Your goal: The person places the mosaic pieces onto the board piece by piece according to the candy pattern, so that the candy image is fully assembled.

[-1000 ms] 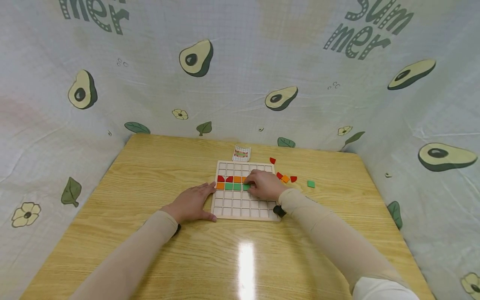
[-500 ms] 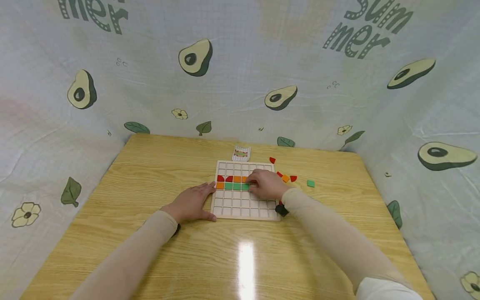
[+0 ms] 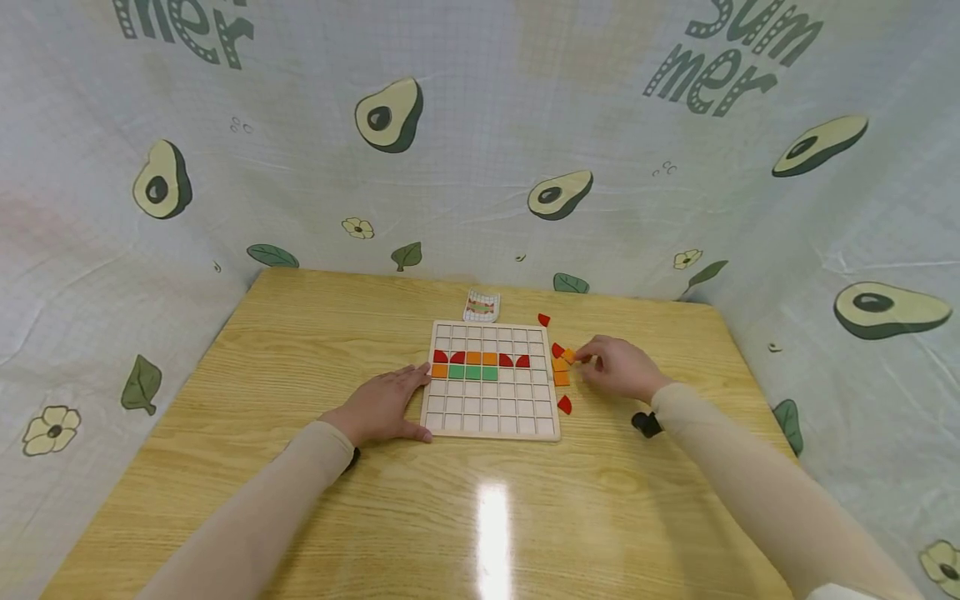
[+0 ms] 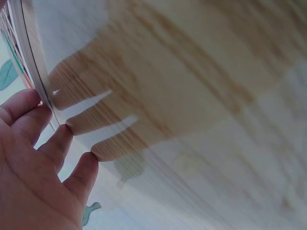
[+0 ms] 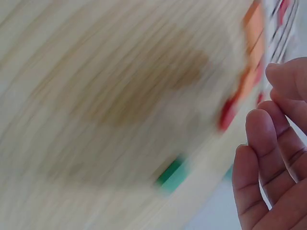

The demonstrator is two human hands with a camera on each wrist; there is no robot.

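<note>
**Right hand (image 3: pixel 618 367) at the loose tiles beside a gridded board (image 3: pixel 491 406)**

Head view: a wood-grained table (image 3: pixel 607 517), glossy enough to throw back a bright streak of light (image 3: pixel 492 533), stands against a pale cloth (image 3: pixel 465 167) that surrounds it at the back and sides. The cloth carries avocados, leaves and flowers; green lettering at upper right reads "Summer", while at upper left "mer" is legible below a cut-off line. A small card (image 3: pixel 481 306) with a printed grid pattern lies just behind the board.

The board lies flat on the table. One row holds red, red, orange, orange, red, red; the row nearer the person holds orange and three green tiles (image 3: pixel 473 373). The left hand (image 3: pixel 382 404) is spread along the board's left edge. The right hand's fingertips meet a loose orange tile (image 3: pixel 569 357); whether they pinch it, I cannot tell. Half a second ago this hand was over the board; now the second red pair (image 3: pixel 514 361) shows there.

Left wrist view: straight, separated fingers touch the board's edge, mirrored in the tabletop.

Right wrist view: thumb and fingers bend close together near blurred orange and red pieces, with a green tile (image 5: pixel 173 175) apart on the table.
</note>
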